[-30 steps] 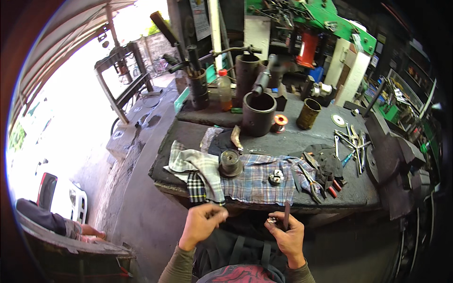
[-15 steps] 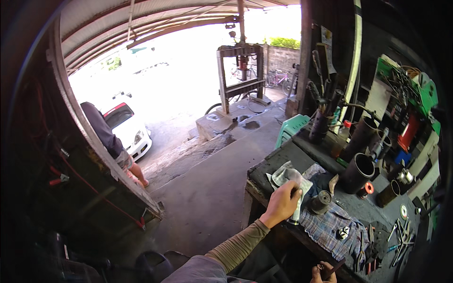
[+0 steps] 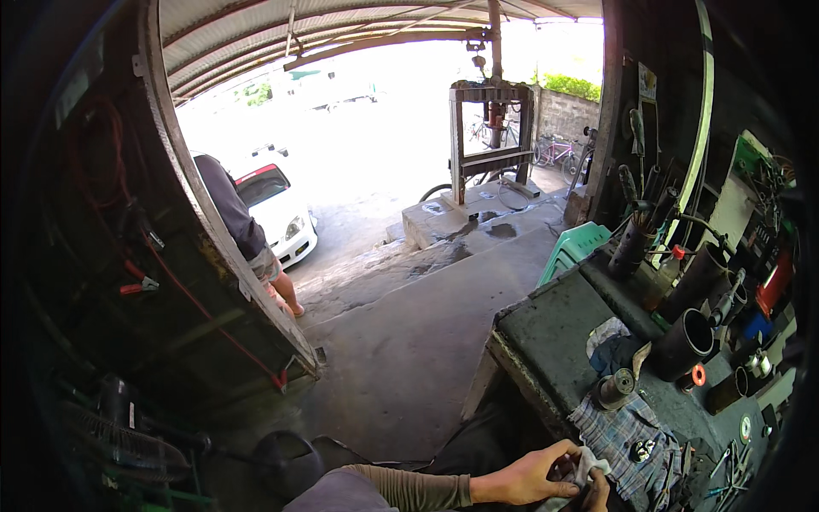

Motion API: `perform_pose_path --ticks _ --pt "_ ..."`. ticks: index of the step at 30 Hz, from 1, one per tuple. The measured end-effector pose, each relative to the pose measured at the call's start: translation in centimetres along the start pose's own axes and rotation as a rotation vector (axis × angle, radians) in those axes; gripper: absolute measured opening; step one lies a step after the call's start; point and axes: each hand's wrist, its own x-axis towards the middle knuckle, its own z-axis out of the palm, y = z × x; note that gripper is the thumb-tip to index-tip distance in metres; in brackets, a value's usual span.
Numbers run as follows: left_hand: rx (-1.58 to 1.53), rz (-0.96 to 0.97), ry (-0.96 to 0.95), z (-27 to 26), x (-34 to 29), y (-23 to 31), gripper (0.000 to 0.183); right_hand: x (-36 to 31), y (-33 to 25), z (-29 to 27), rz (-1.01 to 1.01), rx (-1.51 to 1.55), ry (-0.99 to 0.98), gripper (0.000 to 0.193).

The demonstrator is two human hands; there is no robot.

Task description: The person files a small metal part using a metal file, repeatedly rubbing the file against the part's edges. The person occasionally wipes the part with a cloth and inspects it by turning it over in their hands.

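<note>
At the bench [image 3: 554,328], tools [image 3: 664,206] in cylinder [image 3: 630,252], bottle [image 3: 662,283], cloth [image 3: 590,463] in left hand [image 3: 533,476]

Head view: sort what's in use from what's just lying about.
Seemingly in use:
pale cloth, in the left hand, right hand against it
plaid cloth, spread nearby

Likely just lying about:
bottle
spool
bicycle outside

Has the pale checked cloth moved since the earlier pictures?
Yes: the pale cloth has left its spot on the workbench beside the round metal part and come toward the person, now between the left hand and right hand.
</note>
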Motion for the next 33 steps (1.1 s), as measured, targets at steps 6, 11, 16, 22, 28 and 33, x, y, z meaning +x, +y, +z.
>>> perform_pose_path --ticks 6,11,16,22,28,33 --pt "-0.278 -0.051 -0.158 0.0 1.1 -5.4 0.025 -1.3 1.9 -0.4 -0.096 -0.157 -0.124 0.050" --pt "-0.258 0.018 -0.122 0.8 0.9 -4.2 0.039 -3.2 4.0 1.0 0.110 0.227 0.131 0.047" --pt "-0.302 0.022 -0.049 2.0 0.5 -4.4 0.032 -4.6 3.6 1.7 0.352 0.384 0.209 0.026" --pt "-0.171 -0.075 -0.021 1.4 0.8 -6.6 0.022 -5.1 2.4 1.1 0.366 0.440 0.173 0.019" --pt "-0.170 -0.169 -0.160 1.0 0.3 -6.8 0.022 -4.0 2.4 0.6 0.135 0.182 0.053 0.013" --pt "-0.114 -0.184 -0.052 1.5 0.1 -10.6 0.027 -2.8 2.3 1.0 0.044 0.065 -0.019 0.011"
